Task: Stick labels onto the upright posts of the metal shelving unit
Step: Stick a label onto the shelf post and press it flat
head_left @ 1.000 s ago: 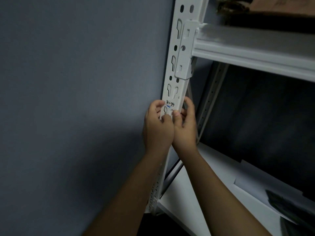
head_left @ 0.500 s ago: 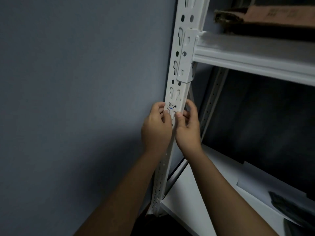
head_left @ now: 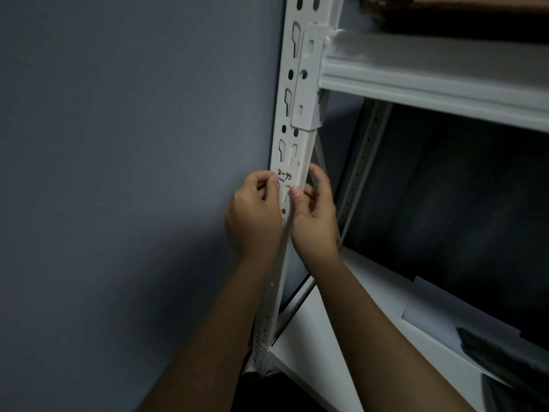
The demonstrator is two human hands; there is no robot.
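A grey-blue wall (head_left: 118, 173) fills the left half of the view. Against it a white metal shelving unit (head_left: 430, 84) is seen, its upper shelf beam (head_left: 445, 90) running off to the right from a bracket (head_left: 307, 84) hooked into the front upright post (head_left: 292, 120). The post is punched with keyhole slots and round holes and runs from the top edge of the view down to the front left corner of the lower shelf (head_left: 341, 337). A second, perforated rear post (head_left: 361, 162) is seen behind it, in shadow. On the lower shelf, toward its right end, a pale sheet (head_left: 439, 307) is laid, and a dark object (head_left: 499, 355) lies partly over it; what that object is cannot be told. At the top right, on the upper shelf, the underside of a cardboard box (head_left: 445, 3) is just visible.

The post is flanked by two bare forearms. The left hand (head_left: 255, 215) is held at the post's left edge, fingers curled, with the fingertips pressed against the label's left side. The right hand (head_left: 315, 215) is curled round the post's right edge, its thumb laid on the front face just below the label and its fingers wrapped behind.

The label (head_left: 285, 177), a small white one with dark handwritten marks and a short blue stroke, is stuck on the front face of the post, just below a pair of keyhole slots and between the two hands.
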